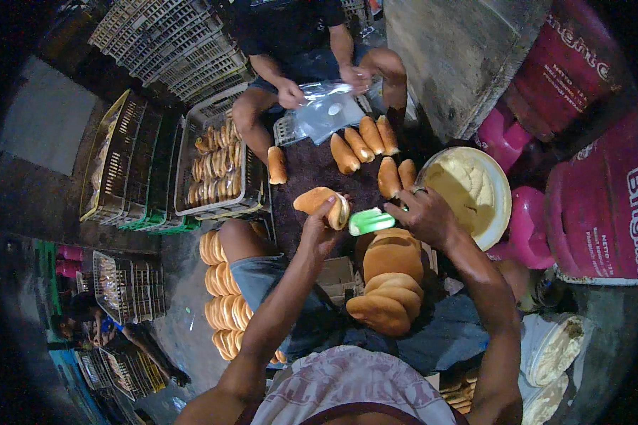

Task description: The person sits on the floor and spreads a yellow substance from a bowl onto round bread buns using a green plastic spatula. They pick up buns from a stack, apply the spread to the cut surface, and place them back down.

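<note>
My left hand (321, 226) grips a split bread roll (316, 202), with pale cream showing at its opening. In my right hand (428, 212) is a green spreader (371, 221), its cream-smeared blade pointing at the roll's open end without clearly touching it. Right of that hand stands a round tub (502, 215) of pale yellow cream (470, 183). Several more rolls lie on the dark work surface (311, 164), some (372, 137) with cream at their ends. Close to my lap, a stack of unfilled-looking rolls (388, 303) leans in an overlapping row.
Across from me, a person's hands (290, 94) hold a clear plastic bag (327, 114). Plastic crates (183, 175) with bagged bread stand left. Rows of rolls (223, 297) lie beside my knee. Magenta drums (598, 212) line the right side; another person (106, 329) is far left.
</note>
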A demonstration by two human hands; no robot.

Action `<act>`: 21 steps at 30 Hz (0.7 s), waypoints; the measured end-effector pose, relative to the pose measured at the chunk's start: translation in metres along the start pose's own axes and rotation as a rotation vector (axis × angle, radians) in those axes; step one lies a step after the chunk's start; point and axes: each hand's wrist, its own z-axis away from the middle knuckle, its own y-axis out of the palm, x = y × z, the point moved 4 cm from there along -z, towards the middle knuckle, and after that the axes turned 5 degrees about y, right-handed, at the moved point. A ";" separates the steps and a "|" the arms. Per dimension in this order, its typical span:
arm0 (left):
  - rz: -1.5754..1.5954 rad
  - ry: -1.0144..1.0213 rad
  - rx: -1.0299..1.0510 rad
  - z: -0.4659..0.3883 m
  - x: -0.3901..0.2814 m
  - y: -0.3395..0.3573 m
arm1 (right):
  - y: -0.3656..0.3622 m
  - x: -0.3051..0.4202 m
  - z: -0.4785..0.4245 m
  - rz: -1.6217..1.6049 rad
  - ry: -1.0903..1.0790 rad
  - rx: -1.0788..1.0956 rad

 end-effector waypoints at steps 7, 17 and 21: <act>-0.471 0.455 -0.003 -0.077 -0.026 -0.053 | -0.014 -0.086 0.020 -0.197 0.400 0.004; -1.983 -0.718 0.127 -0.102 -0.004 0.065 | 0.007 -0.152 0.097 -0.202 0.681 0.193; -2.179 0.032 -0.106 -0.213 -0.091 -0.041 | 0.052 -0.155 0.055 -0.208 0.711 0.710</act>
